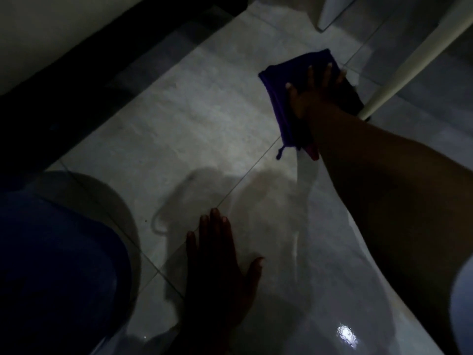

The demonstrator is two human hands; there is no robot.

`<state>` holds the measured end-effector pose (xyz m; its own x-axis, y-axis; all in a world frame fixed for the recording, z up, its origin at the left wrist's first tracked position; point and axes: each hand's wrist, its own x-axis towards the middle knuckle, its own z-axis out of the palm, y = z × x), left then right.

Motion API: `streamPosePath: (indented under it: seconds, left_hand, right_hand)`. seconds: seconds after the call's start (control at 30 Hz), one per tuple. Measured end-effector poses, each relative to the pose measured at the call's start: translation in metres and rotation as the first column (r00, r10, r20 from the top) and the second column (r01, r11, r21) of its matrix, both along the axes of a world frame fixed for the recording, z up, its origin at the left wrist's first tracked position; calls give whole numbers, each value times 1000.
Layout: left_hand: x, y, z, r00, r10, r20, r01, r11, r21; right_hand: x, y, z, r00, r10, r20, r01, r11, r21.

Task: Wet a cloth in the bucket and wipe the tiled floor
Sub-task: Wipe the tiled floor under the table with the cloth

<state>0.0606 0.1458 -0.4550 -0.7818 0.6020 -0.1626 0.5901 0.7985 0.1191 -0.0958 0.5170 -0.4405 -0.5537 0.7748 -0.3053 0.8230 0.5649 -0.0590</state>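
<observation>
A purple cloth (279, 83) lies flat on the pale tiled floor (194, 119) at the upper right. My right hand (312, 90) presses down on it with fingers spread, arm stretched out from the lower right. A small loop of the cloth sticks out at its near corner. My left hand (220, 262) rests flat on the floor near the bottom centre, fingers apart, holding nothing. A dark blue bucket (51, 265) stands at the lower left, mostly in shadow. The floor near me shines wet.
A white slanted leg (409, 60) of a piece of furniture touches the floor right beside the cloth. Another white leg (330, 14) stands at the top. A dark skirting strip (76, 80) under a pale wall runs along the upper left.
</observation>
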Motion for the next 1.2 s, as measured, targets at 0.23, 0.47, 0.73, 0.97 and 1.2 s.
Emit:
streamPosePath:
  seconds: [0.23, 0.47, 0.73, 0.97, 1.2]
  left_hand:
    - [-4, 1, 4, 1000, 7, -8, -7, 1000, -1]
    - [-6, 0, 2, 998, 6, -64, -5, 1000, 20]
    - [-5, -2, -2, 990, -11, -138, 14, 1000, 22]
    - [-3, 11, 9, 992, 111, -62, -106, 991, 80]
    - [27, 86, 14, 988, -143, -50, 151, 960, 236]
  right_hand:
    - [38, -63, 2, 935, 347, -76, -348, 938, 9]
    - [241, -160, -2, 603, 792, -101, -786, 611, 93]
    - [324, 11, 5, 970, 235, -58, -227, 967, 116]
    - [273, -101, -4, 854, 508, -112, -498, 860, 109]
    - [408, -115, 0, 547, 816, -187, -810, 572, 127]
